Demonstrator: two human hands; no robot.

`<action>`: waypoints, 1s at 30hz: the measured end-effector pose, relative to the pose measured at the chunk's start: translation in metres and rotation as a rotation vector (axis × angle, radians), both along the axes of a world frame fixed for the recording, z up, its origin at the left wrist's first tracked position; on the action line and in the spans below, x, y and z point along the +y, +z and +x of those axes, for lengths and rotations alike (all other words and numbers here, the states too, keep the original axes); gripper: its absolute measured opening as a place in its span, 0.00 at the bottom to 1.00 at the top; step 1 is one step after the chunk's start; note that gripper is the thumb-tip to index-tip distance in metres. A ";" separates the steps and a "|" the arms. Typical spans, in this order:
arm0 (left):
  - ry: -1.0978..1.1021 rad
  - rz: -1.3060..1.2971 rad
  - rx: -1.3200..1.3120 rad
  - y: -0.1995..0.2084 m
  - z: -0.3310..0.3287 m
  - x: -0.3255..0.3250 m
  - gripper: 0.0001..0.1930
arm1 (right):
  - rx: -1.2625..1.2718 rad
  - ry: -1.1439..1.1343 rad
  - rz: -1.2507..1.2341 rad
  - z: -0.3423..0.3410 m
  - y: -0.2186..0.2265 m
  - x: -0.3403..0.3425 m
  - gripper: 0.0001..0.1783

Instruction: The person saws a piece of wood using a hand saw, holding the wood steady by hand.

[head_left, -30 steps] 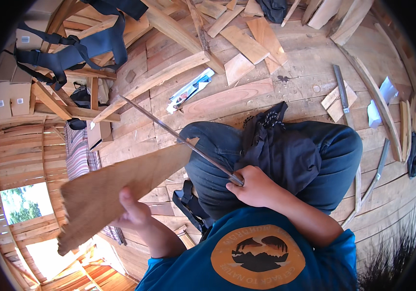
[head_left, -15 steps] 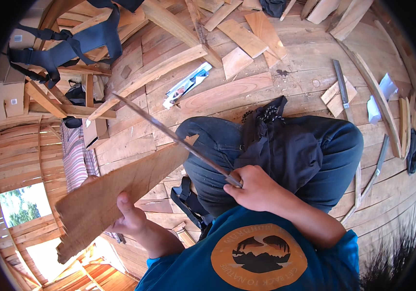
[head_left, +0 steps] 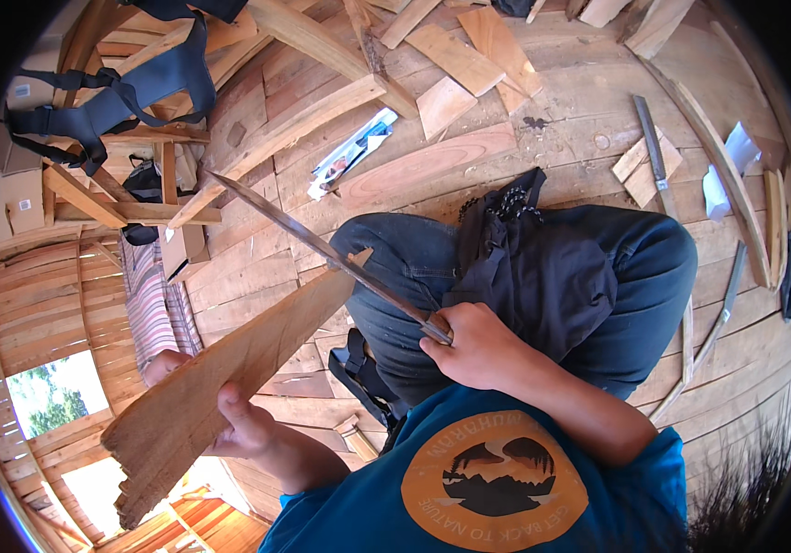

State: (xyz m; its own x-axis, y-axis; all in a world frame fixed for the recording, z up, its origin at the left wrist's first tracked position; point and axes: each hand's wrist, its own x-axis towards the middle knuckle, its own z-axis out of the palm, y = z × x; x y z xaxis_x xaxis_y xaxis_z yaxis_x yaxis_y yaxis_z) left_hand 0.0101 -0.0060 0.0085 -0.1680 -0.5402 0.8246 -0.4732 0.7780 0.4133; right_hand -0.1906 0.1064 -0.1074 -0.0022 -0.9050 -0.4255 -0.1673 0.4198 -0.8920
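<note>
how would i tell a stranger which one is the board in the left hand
Start at the folded, dark-jeaned legs, mid-view. Left of them, the left hand grips a flat brown board that tapers toward the knee, where the long blade in the right hand crosses it. Unlike the loose boards on the floor, it is held up, its wide end ragged.

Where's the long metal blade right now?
In the head view, left of centre, the blade slants up and left from the right hand, crossing the board near its pointed end.
</note>
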 end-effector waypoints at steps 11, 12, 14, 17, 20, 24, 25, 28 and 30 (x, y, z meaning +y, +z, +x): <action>0.020 0.018 0.048 -0.014 0.018 0.006 0.42 | 0.608 0.153 -0.060 -0.026 0.001 -0.023 0.11; 0.047 0.021 0.073 -0.013 0.015 0.006 0.42 | 0.724 0.126 -0.076 -0.047 0.000 -0.032 0.10; 0.101 0.005 0.091 -0.006 0.013 0.008 0.42 | 0.805 0.130 -0.108 -0.066 -0.007 -0.037 0.09; 0.027 -0.003 0.126 -0.010 0.015 0.003 0.43 | 0.710 0.056 -0.054 -0.084 -0.011 -0.026 0.08; 0.099 0.008 0.126 -0.011 0.018 -0.001 0.42 | 0.403 -0.096 -0.012 -0.077 -0.007 -0.005 0.09; 0.122 -0.034 0.038 -0.007 0.021 -0.004 0.41 | 0.032 -0.178 0.038 -0.066 0.015 0.012 0.12; 0.125 -0.032 0.040 -0.005 0.019 -0.003 0.40 | -0.033 -0.198 0.039 -0.064 0.017 0.015 0.13; 0.124 -0.037 0.019 -0.002 0.016 -0.002 0.38 | -0.192 -0.137 0.061 -0.060 0.018 0.020 0.14; 0.117 -0.051 -0.039 -0.001 0.023 -0.004 0.36 | -0.272 -0.084 0.101 -0.058 0.018 0.023 0.15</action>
